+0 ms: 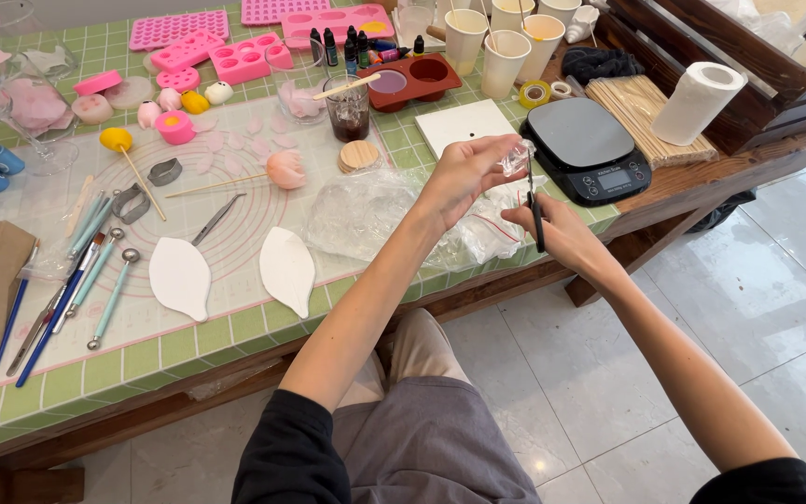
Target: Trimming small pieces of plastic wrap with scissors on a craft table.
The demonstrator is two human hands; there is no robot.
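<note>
A small clear plastic piece (516, 159) is pinched between the fingertips of the left hand (466, 174), right of frame centre, above the table's front edge. It is held just left of the digital kitchen scale (588, 147); whether they touch cannot be told. The left hand is closed on the piece, with the forearm running down to lower centre.

A thin black tool (535, 217) is gripped in the right hand (562, 233), just below and right of the plastic piece. The tool is held roughly upright, its tip pointed up toward the piece. Contact between tip and piece cannot be told.

Crumpled clear plastic bags (375, 219) are seen under and left of both hands, on the green checked table (142, 359). A white square tile (464, 123) lies just above the left hand.

Two white leaf-shaped cutouts (286, 269) are laid on a clear mat at lower left of centre, well apart from the hands. A pink flower on a stick (285, 170) is placed above them. Blue-handled modelling tools (67, 289) are spread at far left.

Pink silicone moulds (235, 56) are lined up at upper left. A brown mould (412, 79), a dark cup (348, 112) and paper cups (506, 47) are grouped at upper centre. A paper towel roll (699, 101) and a bundle of wooden skewers (641, 112) are at upper right.
</note>
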